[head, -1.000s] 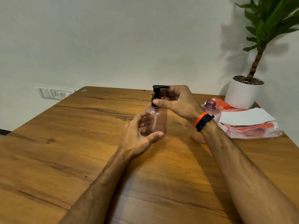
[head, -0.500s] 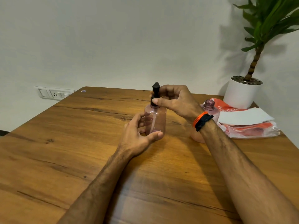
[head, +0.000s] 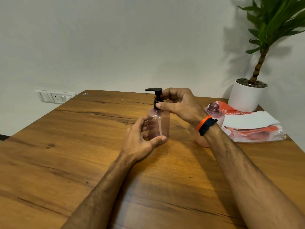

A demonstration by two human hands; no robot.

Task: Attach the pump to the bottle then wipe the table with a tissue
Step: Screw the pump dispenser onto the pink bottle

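Head view, change: black plastic pump (head: 156,98) has turned; its spout pointed right a second ago, toward the camera half a second ago, now left. Judged: collar being screwed down, attachment nearly done.
Bottle: clear pink plastic bottle (head: 159,124) upright, centre of wooden table (head: 66,146).
Right hand (head: 179,105): fingers pinched closed on the pump collar.
Left hand (head: 140,141): half-curled, gripping the bottle's base.
Tissue: white tissue (head: 249,120) on its packet, far right, untouched.
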